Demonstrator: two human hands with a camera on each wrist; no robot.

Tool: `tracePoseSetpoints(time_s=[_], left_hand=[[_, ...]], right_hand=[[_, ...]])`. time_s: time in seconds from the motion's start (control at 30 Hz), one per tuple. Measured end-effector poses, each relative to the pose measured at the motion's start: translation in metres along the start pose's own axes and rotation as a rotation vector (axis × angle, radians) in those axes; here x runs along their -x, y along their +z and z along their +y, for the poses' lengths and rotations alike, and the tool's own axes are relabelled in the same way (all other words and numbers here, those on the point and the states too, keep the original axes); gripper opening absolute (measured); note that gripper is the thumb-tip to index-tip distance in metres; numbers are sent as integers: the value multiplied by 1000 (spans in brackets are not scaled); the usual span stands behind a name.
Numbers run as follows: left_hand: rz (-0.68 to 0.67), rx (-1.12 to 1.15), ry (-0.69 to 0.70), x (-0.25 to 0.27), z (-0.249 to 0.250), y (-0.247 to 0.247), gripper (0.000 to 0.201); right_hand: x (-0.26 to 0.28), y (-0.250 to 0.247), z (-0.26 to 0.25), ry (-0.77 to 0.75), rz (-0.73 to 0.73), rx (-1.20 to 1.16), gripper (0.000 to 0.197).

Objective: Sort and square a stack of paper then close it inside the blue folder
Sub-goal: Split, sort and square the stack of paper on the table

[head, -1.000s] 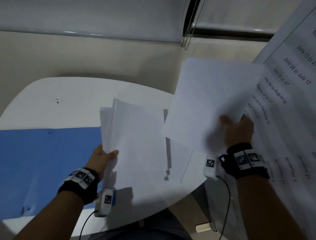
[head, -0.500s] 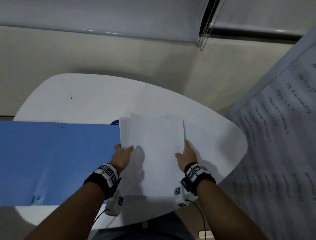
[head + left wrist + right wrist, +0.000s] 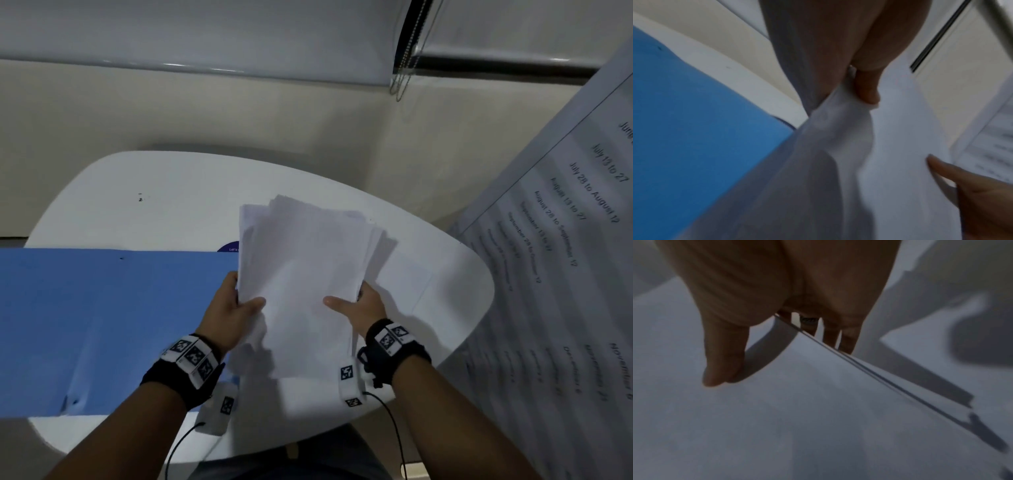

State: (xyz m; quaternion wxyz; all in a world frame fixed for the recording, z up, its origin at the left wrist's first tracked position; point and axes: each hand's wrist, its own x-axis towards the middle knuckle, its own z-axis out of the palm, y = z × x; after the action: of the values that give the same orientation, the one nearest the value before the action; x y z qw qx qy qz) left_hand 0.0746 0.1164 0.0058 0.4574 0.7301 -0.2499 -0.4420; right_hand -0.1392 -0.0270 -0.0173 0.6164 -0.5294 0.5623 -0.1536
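A stack of white paper (image 3: 305, 274) is held above the white table (image 3: 137, 212), its far edges fanned and uneven. My left hand (image 3: 236, 308) grips the stack's left edge, thumb on top. My right hand (image 3: 356, 306) grips the right edge, thumb on top and fingers underneath. The blue folder (image 3: 102, 325) lies open and flat on the table to the left of the stack. In the left wrist view my left thumb (image 3: 867, 91) presses the paper (image 3: 890, 162) beside the folder (image 3: 694, 129). The right wrist view shows my thumb (image 3: 723, 363) on the top sheet (image 3: 797, 418).
A large printed sheet with dates (image 3: 565, 274) hangs along the right side, close to the table's right edge. A wall and a window blind with a bead cord (image 3: 404, 68) stand behind the table. One more sheet (image 3: 407, 274) lies flat on the table under the stack.
A second ago my right hand held a separate sheet up to the right; it brought it onto the left hand's sheets. Now both hands hold one stack by its sides.
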Motion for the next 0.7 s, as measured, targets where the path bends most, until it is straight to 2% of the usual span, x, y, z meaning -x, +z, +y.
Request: tracePoseSetpoints(time_s=[0.1, 0.2, 0.27, 0.33, 0.4, 0.47, 0.53, 0.63, 0.7], left_hand=[[-78, 101, 154, 11, 27, -16, 42], [-22, -32, 302, 12, 49, -18, 35], [46, -78, 379, 10, 54, -12, 28], [78, -89, 367, 5, 50, -1, 29], [58, -105, 296, -2, 40, 8, 29], [34, -62, 237, -4, 34, 13, 44], [48, 94, 215, -1, 41, 17, 58], [137, 287, 336, 4, 69, 20, 67], [194, 351, 434, 8, 92, 22, 58]], right_hand=[[24, -13, -39, -146, 15, -173, 40], [47, -22, -71, -350, 57, -298, 31], [55, -23, -79, -422, 91, -341, 36], [54, -22, -77, -425, 123, -322, 38], [50, -20, -70, -365, 142, -257, 29], [47, -21, -67, -317, 157, -214, 29], [47, -23, -71, -361, 162, -235, 37], [51, -25, -87, -456, 181, -307, 44], [53, -23, -97, -531, 227, -351, 37]])
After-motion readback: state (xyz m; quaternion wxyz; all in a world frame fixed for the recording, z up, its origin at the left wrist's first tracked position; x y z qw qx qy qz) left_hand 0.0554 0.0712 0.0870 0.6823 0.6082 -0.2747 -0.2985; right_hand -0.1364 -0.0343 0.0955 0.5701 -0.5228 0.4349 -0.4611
